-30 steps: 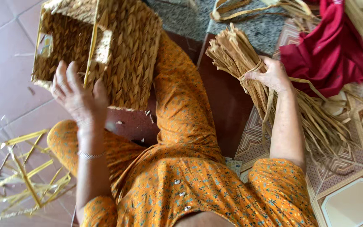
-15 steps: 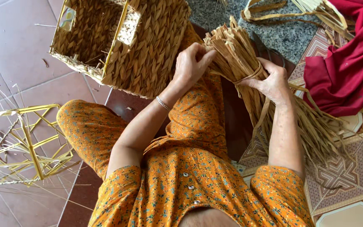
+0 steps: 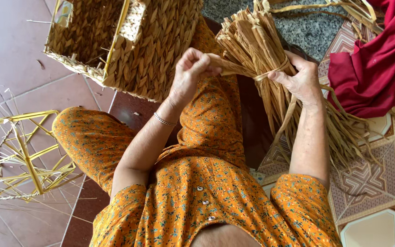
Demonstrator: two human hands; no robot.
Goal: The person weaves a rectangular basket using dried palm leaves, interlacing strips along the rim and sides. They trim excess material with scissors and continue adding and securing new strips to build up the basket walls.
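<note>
The left hand (image 3: 192, 73) pinches one strand (image 3: 232, 68) at the tied bundle (image 3: 261, 59), fingers pressed together. The right hand (image 3: 300, 82) is curled around the bundle at its binding; the grip looks firm, though partly hidden. A woven basket (image 3: 152, 50) sits just left of the left hand, a red cloth (image 3: 376, 77) right of the right hand.
</note>
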